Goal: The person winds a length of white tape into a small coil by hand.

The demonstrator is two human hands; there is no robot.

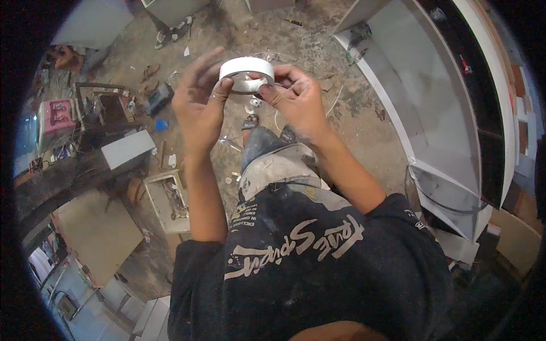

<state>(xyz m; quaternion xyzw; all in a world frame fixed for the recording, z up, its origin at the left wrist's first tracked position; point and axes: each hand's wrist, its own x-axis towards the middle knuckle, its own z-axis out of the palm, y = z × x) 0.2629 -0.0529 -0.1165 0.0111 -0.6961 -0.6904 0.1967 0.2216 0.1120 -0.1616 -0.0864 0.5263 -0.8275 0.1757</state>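
Observation:
A white ring-shaped roll (247,65), which looks like a roll of tape or edge banding, is held up in front of me between both hands. My left hand (200,102) grips its left side, the thumb on the near lower rim and the fingers behind. On the opposite side my right hand (296,102) pinches the rim, its thumb and fingers partly inside the ring. Through the opening a small shiny whitish part shows at the right thumb; what it is I cannot make out.
To the right stands a large white open cabinet frame (409,85) with a red-handled tool (466,65) on its dark edge. At left are a cluttered bench (57,165), a white box (128,149) and an open drawer-like box (162,199). Scraps litter the floor (364,136).

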